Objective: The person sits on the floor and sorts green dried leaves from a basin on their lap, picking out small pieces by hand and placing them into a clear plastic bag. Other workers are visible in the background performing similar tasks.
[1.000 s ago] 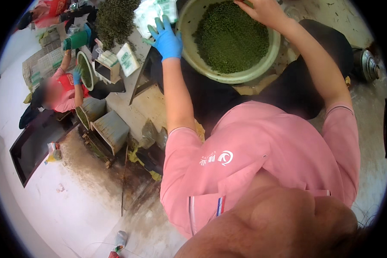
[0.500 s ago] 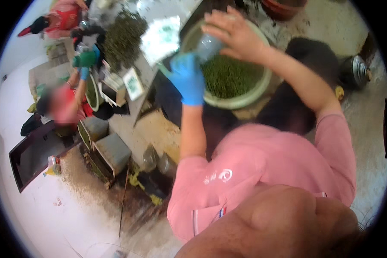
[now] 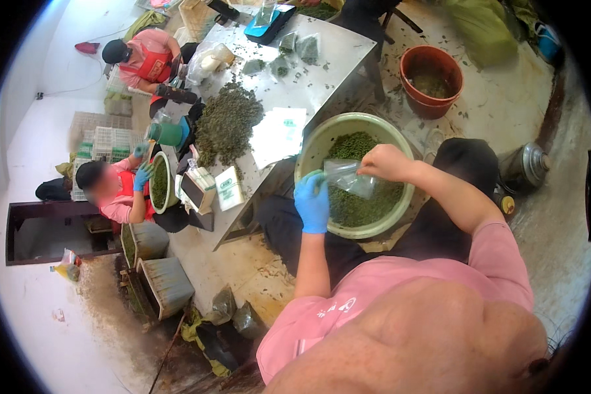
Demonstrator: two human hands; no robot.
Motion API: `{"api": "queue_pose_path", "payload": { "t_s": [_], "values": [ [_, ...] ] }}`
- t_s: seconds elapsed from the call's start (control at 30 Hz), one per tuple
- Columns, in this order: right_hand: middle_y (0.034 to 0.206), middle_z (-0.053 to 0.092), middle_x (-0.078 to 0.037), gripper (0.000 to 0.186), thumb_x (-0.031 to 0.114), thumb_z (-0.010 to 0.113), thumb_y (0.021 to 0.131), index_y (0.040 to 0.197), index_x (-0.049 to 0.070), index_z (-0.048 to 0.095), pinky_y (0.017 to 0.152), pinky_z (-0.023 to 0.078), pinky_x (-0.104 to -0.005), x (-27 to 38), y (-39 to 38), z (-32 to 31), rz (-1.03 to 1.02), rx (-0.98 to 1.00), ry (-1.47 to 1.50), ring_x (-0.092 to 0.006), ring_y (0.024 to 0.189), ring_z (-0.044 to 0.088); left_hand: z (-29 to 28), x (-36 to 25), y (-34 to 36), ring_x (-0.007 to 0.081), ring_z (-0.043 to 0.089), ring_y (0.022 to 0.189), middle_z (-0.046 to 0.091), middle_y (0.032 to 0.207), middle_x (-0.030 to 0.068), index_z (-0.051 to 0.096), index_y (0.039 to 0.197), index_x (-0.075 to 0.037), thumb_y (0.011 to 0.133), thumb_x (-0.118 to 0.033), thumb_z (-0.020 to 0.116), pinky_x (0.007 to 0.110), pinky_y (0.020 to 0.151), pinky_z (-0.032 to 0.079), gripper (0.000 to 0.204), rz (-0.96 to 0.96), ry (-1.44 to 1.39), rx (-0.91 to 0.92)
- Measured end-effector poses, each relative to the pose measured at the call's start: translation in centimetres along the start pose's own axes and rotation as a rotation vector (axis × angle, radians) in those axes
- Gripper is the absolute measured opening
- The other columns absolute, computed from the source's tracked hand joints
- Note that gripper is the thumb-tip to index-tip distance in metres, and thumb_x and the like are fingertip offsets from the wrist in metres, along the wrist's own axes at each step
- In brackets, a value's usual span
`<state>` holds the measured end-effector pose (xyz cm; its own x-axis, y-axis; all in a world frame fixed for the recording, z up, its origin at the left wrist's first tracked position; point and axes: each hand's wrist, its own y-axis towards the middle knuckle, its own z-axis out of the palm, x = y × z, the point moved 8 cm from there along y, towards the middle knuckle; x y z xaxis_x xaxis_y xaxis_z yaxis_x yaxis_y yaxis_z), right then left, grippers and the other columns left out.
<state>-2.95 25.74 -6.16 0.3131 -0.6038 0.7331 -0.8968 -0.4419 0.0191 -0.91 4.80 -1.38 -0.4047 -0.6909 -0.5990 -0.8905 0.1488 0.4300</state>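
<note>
A clear plastic bag [image 3: 353, 182] spans the space between my two hands, above a round pale-green basin [image 3: 314, 146]. Small green leaf pieces [image 3: 358, 211] lie heaped in the basin, which sits between my legs. My left hand [image 3: 312, 203], in a blue glove, is closed on the bag's left end. Bare, my right hand [image 3: 387, 163] pinches the bag's right part with its fingertips. The bag looks nearly flat; whether anything lies inside it I cannot tell.
Left of the basin, a metal table [image 3: 322, 85] bears a dark leaf heap [image 3: 228, 125], white printed sheets [image 3: 279, 136] and small filled bags [image 3: 306, 49]. A red bucket [image 3: 431, 82] stands beyond. Co-workers sit at the left; a metal canister [image 3: 526, 165] stands right.
The right hand, earlier raised with spread fingers beside the bag, has come down and now pinches it. The bag is stretched between both hands. The view has shifted, showing more of the table.
</note>
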Motion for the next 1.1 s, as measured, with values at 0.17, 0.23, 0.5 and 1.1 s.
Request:
{"api": "queue_pose_path", "payload": {
  "t_s": [0.17,0.23,0.5,1.1],
  "values": [
    [0.071,0.065,-0.008,0.037,0.041,0.068,0.088,0.07,0.008,0.066,0.075,0.05,-0.0426,1.9,-1.1,0.9,-0.422,-0.192,-0.144,-0.0319,0.077,0.063,2.6,3.5,-2.9,0.0117,0.066,0.081,0.073,0.09,0.0024,0.074,0.104,-0.003,0.091,-0.008,0.071,0.028,0.074,0.055,0.014,-0.738,-0.611,0.459],
    [0.086,0.068,-0.009,0.029,0.037,0.07,0.087,0.088,0.008,0.068,0.08,0.05,-0.0415,3.0,-1.0,1.7,-0.442,-0.103,-0.163,-0.0308,0.084,0.064,2.4,3.8,-3.0,0.0122,0.067,0.082,0.073,0.092,0.0023,0.075,0.104,-0.002,0.092,-0.011,0.07,0.028,0.074,0.055,0.016,-0.68,-0.657,0.509],
    [0.126,0.059,-0.019,0.066,0.002,0.068,0.072,0.135,0.017,0.055,0.091,0.049,-0.0426,7.8,-0.2,2.0,-0.544,-0.118,-0.345,-0.0316,0.102,0.065,4.7,2.4,-1.0,0.0357,0.068,0.087,0.07,0.1,0.0187,0.073,0.103,-0.004,0.086,-0.01,0.069,0.04,0.078,0.055,0.019,0.15,0.214,0.606],
    [0.097,0.064,-0.016,0.029,0.029,0.069,0.088,0.084,0.001,0.07,0.082,0.054,-0.0456,-1.1,4.2,2.0,0.045,-0.025,-0.375,-0.0352,0.095,0.066,10.6,2.4,-9.3,0.0582,0.037,0.132,0.02,0.159,0.028,0.034,0.153,-0.016,0.064,-0.036,0.09,0.053,0.104,0.045,0.107,-0.285,0.446,0.941]
  ]
}}
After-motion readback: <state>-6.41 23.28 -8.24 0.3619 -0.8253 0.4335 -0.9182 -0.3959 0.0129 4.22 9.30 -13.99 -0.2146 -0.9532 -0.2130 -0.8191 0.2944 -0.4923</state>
